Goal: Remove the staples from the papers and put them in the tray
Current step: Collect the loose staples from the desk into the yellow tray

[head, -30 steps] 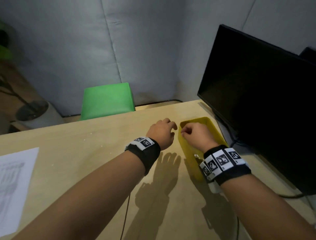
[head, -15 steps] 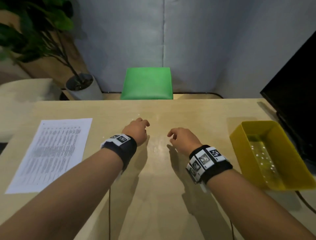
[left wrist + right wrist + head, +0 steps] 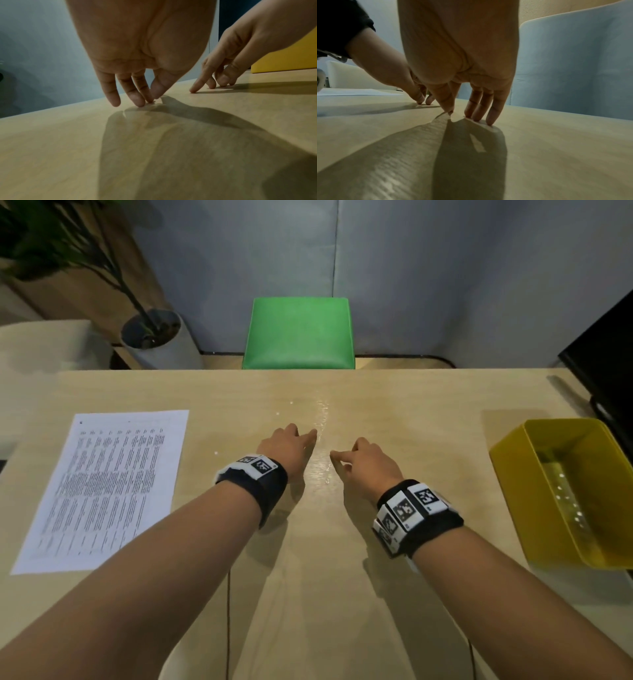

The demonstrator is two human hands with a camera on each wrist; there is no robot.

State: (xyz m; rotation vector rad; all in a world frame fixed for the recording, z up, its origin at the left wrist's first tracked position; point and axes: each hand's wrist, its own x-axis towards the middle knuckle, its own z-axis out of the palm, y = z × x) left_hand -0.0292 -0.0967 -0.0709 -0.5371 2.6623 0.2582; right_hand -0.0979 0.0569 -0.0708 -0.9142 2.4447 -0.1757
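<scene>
Papers (image 3: pixel 102 487) lying well left of both hands, left hand (image 3: pixel 286 446) and right hand (image 3: pixel 371 462) loosely open, empty, fingertips on desk (image 3: pixel 325 577); tray (image 3: pixel 507 474) far right; probably between staples, next reaching left.

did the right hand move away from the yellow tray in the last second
Yes. A second ago the right hand was over the yellow tray. Now it rests fingertips-down on the desk mid-table, well left of the tray, beside the left hand.
</scene>
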